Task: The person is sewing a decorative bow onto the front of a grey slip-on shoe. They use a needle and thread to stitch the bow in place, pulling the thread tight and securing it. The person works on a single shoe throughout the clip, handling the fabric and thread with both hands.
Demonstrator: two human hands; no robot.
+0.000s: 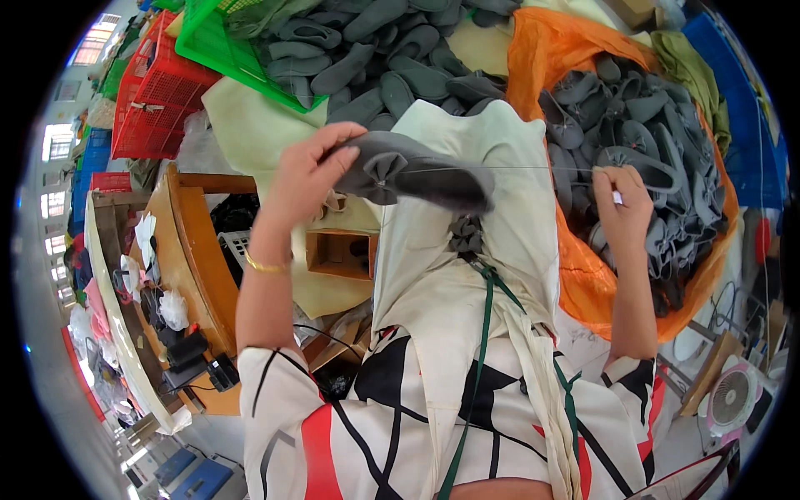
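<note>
My left hand (310, 175) is closed round one end of a dark grey fabric shoe (446, 182), held sideways above my lap. A small grey bow (385, 170) sits on the shoe near my fingers. From the bow, a thin thread (525, 167) stretches taut to the right. My right hand (623, 204) pinches the thread's far end, in front of the orange sack; whether a needle is in the fingers is too small to see. Something small and white shows at those fingers. Several loose dark bows (465, 235) lie on the pale apron (408, 287) over my lap.
Grey shoes (358, 71) lie heaped ahead, beside a green crate (196, 42). An orange sack (583, 279) full of bowed shoes stands right. Left are a red crate (162, 92), a wooden table (179, 250) and an open cardboard box (329, 242). A fan (733, 396) stands lower right.
</note>
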